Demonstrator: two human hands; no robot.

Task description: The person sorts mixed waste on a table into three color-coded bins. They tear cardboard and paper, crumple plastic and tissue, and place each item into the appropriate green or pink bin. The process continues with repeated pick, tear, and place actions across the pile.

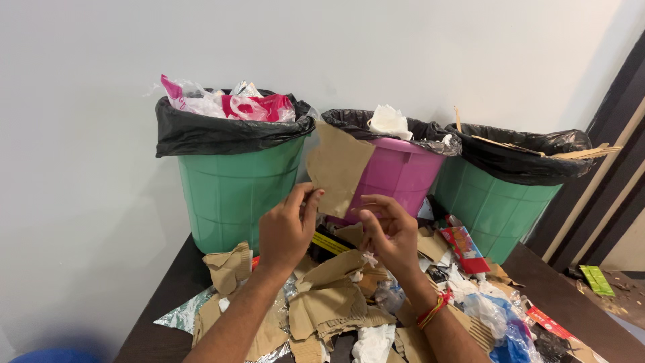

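Observation:
My left hand (287, 227) pinches the lower edge of a torn brown cardboard piece (338, 165) and holds it upright in front of the pink bin (395, 176). Just to its right, my right hand (388, 232) hovers with fingers curled near the piece's lower corner; whether it touches the cardboard or grips anything is unclear. A red and yellow thread band circles my right wrist. Below both hands lies a heap of torn cardboard scraps (329, 299).
Three bins with black liners stand against the white wall: a green bin (232, 188) full of plastic bags at left, the pink one with white paper in the middle, a second green bin (497, 208) holding wooden sticks at right. Foil, plastic wrappers and a red carton (465, 249) litter the dark table (151, 329).

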